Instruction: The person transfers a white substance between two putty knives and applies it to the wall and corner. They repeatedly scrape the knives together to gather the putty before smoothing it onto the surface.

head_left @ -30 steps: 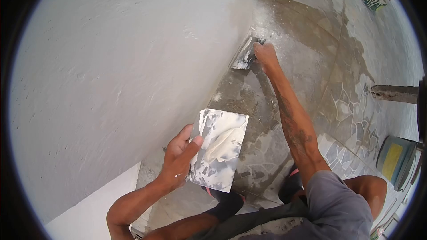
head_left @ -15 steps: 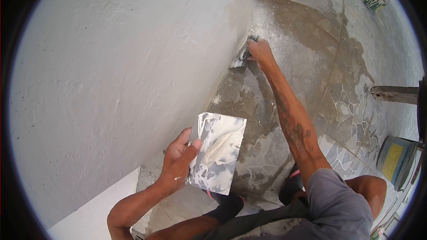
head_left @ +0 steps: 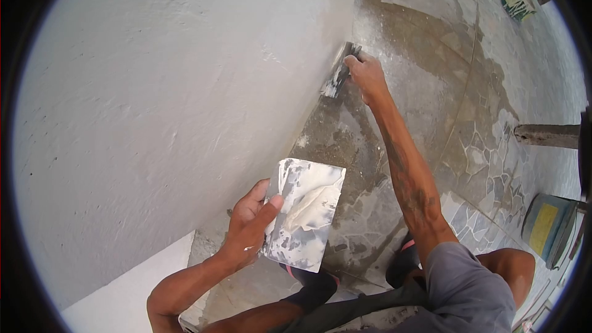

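My left hand [head_left: 250, 219] grips a flat rectangular plate [head_left: 308, 240] by its left edge, thumb on top. White paste is smeared over the plate, with a thicker ridge [head_left: 313, 206] near its right side. Farther forward, my right hand [head_left: 368, 75] is closed round a wide metal blade [head_left: 337, 74] streaked with white. The blade lies against the foot of the grey wall [head_left: 166, 105], where it meets the floor. The blade's handle is mostly hidden by my fingers.
The stained stone-patterned floor [head_left: 425, 105] stretches to the right of the wall. A paint-smeared bucket [head_left: 518, 3] is at the far right. A post [head_left: 547, 134] and a grey container with a yellow patch [head_left: 544, 228] are at the right edge.
The blade in my right hand has tilted and now looks narrower, still at the wall's foot. The plate in my left hand sits slightly farther right in view.
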### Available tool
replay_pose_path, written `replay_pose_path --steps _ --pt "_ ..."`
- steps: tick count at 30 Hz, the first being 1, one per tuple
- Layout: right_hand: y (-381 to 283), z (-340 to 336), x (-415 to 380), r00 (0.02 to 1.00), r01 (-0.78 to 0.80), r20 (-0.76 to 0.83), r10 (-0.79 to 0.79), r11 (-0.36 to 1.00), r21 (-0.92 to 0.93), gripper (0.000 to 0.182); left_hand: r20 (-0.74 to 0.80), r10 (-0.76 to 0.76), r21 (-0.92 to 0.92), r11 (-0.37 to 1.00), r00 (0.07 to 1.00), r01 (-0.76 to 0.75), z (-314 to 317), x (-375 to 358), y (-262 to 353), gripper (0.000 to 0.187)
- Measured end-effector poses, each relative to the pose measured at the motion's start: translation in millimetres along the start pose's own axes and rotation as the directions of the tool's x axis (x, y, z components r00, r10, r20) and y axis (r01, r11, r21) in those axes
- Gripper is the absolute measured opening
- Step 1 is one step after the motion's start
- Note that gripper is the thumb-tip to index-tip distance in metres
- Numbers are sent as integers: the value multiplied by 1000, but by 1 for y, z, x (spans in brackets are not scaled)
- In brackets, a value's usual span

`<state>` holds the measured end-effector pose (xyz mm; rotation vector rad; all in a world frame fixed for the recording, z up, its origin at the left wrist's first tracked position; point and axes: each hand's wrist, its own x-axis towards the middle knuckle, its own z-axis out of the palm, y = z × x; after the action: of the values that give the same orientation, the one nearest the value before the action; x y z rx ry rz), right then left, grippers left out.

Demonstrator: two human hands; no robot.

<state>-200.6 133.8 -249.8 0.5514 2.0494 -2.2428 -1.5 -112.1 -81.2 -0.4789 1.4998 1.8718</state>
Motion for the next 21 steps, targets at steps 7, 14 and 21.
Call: replay_pose_path --steps 7,14,21 --pt "-18 10 -18 973 227 -11 -230 965 -128 27 3 13 -2 1000 1000 -13 3 -1 2 44" --pt "-52 25 -39 961 270 21 -275 923 -273 32 2 11 8 1000 1000 -11 6 -3 4 43" --pt "-69 33 -70 858 480 -55 -511 834 -271 24 -2 37 11 999 999 -37 7 -5 3 43"
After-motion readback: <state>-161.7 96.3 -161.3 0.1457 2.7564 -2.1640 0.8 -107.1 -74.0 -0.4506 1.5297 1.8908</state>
